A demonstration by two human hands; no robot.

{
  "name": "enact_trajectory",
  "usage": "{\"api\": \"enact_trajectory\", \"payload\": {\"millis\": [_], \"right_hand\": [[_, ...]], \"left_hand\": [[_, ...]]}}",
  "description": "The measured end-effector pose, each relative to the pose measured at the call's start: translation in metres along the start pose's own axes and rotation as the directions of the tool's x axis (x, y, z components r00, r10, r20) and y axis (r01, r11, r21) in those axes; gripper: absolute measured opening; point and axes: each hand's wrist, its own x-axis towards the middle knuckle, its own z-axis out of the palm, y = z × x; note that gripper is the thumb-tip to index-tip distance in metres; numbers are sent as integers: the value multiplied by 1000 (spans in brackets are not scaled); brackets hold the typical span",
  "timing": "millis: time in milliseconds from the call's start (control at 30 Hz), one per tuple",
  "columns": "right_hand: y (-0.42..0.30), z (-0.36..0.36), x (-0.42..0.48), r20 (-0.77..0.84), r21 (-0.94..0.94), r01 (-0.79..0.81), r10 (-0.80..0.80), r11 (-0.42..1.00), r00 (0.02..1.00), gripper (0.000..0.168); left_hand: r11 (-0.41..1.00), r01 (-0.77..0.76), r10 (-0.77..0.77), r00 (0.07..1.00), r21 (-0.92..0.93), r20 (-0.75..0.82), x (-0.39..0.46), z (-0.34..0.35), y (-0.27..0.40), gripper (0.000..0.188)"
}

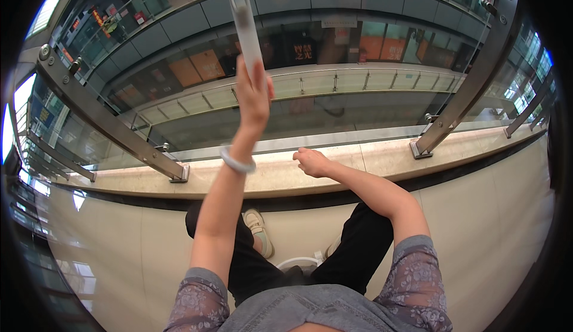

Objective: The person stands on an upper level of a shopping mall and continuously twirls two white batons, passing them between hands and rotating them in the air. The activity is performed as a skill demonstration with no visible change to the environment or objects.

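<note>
My left hand (254,97) is raised in front of a glass balustrade panel (286,117), its fingers around a long pale, translucent object (247,36) that points away from me. Motion blurs that object, and its exact kind cannot be told. A pale bangle (237,159) circles my left wrist. Lower and to the right, my right hand (312,162) hovers over or near the stone ledge (349,155) with its fingers curled in. Nothing shows in it.
Metal balustrade posts (112,112) (465,72) slant up on both sides from the stone ledge. Beyond the glass are lower walkways with railings. Between my shoes on the tiled floor (465,224) is part of a white, rounded object (300,260).
</note>
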Motion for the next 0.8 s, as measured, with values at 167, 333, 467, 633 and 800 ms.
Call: {"api": "enact_trajectory", "payload": {"millis": [167, 333, 467, 633, 800], "right_hand": [[-42, -26, -6, 23, 916, -95, 186, 389, 982, 40], [-73, -33, -2, -248, 962, 213, 221, 172, 943, 39], [-53, -38, 18, -442, 835, 248, 330, 491, 834, 29], [-37, -45, 15, -411, 791, 93, 412, 605, 814, 30], [120, -12, -23, -94, 535, -494, 629, 685, 772, 48]], "left_hand": [[963, 268, -268, 963, -27, 8, -99, 2, -82, 43], [856, 47, -97, 993, 514, 70, -97, -6, -101, 43], [748, 4, -92, 991, 663, 99, -93, -6, -80, 38], [667, -135, 232, 972, 733, -32, -57, -45, -19, 54], [643, -193, 339, 940, 741, -49, -27, -88, -3, 54]]}}
